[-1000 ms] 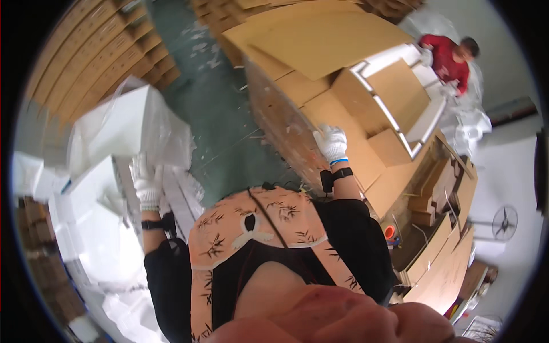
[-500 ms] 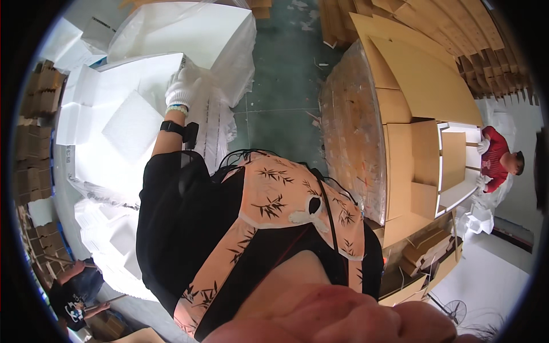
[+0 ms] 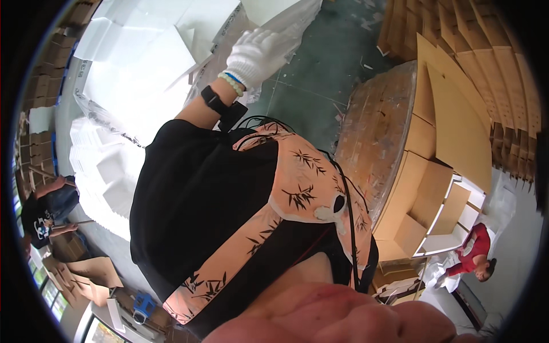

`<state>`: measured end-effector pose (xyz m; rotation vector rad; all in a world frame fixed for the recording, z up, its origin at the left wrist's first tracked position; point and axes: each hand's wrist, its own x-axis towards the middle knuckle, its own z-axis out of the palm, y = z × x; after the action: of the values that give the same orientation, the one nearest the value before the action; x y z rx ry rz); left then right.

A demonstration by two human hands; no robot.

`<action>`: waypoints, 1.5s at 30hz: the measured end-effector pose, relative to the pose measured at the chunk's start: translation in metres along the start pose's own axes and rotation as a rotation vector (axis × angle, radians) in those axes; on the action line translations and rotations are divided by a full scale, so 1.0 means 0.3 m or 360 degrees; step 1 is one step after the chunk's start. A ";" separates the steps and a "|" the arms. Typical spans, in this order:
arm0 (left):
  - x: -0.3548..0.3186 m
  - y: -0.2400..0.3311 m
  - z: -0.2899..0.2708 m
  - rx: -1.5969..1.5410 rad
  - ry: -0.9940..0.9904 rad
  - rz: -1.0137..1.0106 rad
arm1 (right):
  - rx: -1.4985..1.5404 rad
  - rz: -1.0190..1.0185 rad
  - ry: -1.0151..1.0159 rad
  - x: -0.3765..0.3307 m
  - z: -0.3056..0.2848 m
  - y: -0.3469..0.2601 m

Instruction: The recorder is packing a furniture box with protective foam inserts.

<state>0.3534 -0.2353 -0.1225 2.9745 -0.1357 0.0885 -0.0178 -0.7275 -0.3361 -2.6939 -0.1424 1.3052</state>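
— Which hand is nearer the foam?
— The left hand (image 3: 258, 52), gloved white — reaching out over the foam sheets (image 3: 143, 74) and the bag (image 3: 286, 23) beside them.
— Grasping anything?
— No — its fingers (image 3: 271, 40) look loosely spread, holding nothing. The foam lies just left of and below them, flat.
— And the right hand?
— Out of view. The counter with cardboard (image 3: 457, 120) is well apart, to the right.

foam sheets (image 3: 143, 74) left of hand (image 3: 257, 54); table (image 3: 372, 131) right, boxes (image 3: 434, 188) on it; cardboard stacks (image 3: 486, 51) behind the table; floor (image 3: 326, 63) between.
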 end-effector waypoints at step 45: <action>0.912 -0.654 0.903 0.0763 -0.1073 -0.0447 | 0.1077 0.1021 0.0508 0.394 -0.739 -0.138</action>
<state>0.6580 -0.1105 -0.4023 3.3055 0.2635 -1.0544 0.2286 -0.6889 -0.2845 -2.3339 1.0642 0.7789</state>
